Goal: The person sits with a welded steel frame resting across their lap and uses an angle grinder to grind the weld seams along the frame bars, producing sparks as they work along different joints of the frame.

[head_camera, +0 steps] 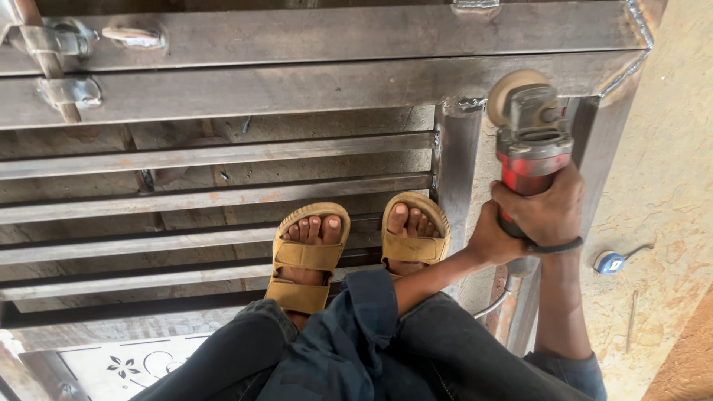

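Both my hands grip a red and grey angle grinder [531, 141]. My right hand [546, 208] wraps the red body from the right, with a dark band on the wrist. My left hand [490, 238] holds the same body from the left, lower down. The grinder's round disc [506, 90] rests against the steel frame [334, 82] near a welded corner joint [464, 105]. My feet, in tan sandals [308, 256], stand on the frame's horizontal bars.
The steel gate frame lies flat on the ground with several thin bars [208, 197] across it. Hinges or latches [67, 41] sit at the top left. A blue and white small object [609, 261] lies on the concrete at right. A patterned panel [126, 364] shows bottom left.
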